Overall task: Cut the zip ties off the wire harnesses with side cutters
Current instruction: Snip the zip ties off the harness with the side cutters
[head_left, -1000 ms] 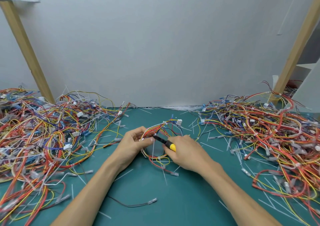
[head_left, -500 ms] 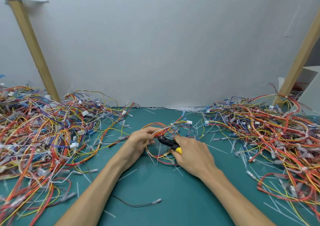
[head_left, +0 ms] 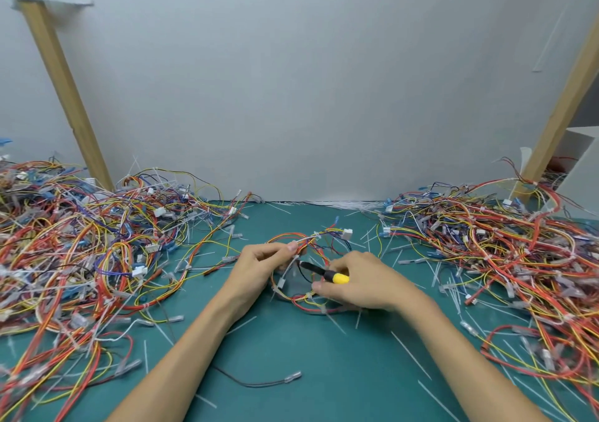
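One harness (head_left: 304, 237), one cutter (head_left: 325, 274), two wire piles (head_left: 97, 259)

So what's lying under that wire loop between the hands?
Beneath the wire loop, the green mat, strewn with cut zip-tie pieces. Whatever lies beneath the right hand is covered.

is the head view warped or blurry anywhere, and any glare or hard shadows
Head view: wide-angle warp, so the left post and right post lean outward; soft even light, no glare, just a faint shadow under the right hand on the mat; the left pile and right pile smear toward the edges, while the left hand, harness and cutters are sharper.
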Demonstrator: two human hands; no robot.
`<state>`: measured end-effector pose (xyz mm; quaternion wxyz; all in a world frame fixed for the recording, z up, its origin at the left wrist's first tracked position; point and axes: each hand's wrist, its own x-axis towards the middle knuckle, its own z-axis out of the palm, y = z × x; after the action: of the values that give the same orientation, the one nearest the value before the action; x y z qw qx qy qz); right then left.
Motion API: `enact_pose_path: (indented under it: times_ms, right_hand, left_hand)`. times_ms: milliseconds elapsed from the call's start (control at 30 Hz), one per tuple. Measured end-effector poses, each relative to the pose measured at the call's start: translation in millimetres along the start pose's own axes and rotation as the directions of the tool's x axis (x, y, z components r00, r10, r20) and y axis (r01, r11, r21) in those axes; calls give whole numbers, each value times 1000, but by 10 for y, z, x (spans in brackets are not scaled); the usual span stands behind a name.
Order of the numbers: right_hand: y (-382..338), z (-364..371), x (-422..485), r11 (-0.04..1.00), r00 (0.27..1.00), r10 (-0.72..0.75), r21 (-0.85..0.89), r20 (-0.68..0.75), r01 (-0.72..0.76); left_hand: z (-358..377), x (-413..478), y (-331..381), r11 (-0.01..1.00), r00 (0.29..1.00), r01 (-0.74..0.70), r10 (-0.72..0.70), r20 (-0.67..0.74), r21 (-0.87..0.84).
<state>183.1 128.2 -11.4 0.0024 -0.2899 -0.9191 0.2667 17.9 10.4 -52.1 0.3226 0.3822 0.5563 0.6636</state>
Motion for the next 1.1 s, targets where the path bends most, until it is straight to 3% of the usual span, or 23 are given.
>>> enact_pose_path:
  times_ms: [100, 167, 267, 433, 800, 1100]
  right_hand:
    - [-34, -116, -74, 858, 922, -13, 478, 387, -189]
    - [-52, -112, -104, 760, 878, -66, 594, 474, -264]
    - [-30, -65, -96, 700, 837, -123, 644, 533, -307]
    - [40, -55, -61, 620, 809, -180, 703, 560, -348]
    - [-53, 13, -4, 717, 851, -89, 626, 518, -306]
    - [-117, 70, -29, 759, 903, -12, 591, 430, -271]
  left_hand:
    - [-12, -11, 17, 999, 999, 15, -13, 51, -35]
    - [-12, -13, 27, 999, 998, 17, -14, 60, -50]
    - [6, -9, 33, 998, 999, 22, -20, 36, -58]
    - [31, 13, 18, 1000, 998, -1, 0, -56, -14]
    - [72, 25, -9, 987, 991, -90, 101, -87, 130]
    - [32, 19, 13, 999, 996, -29, 32, -82, 38]
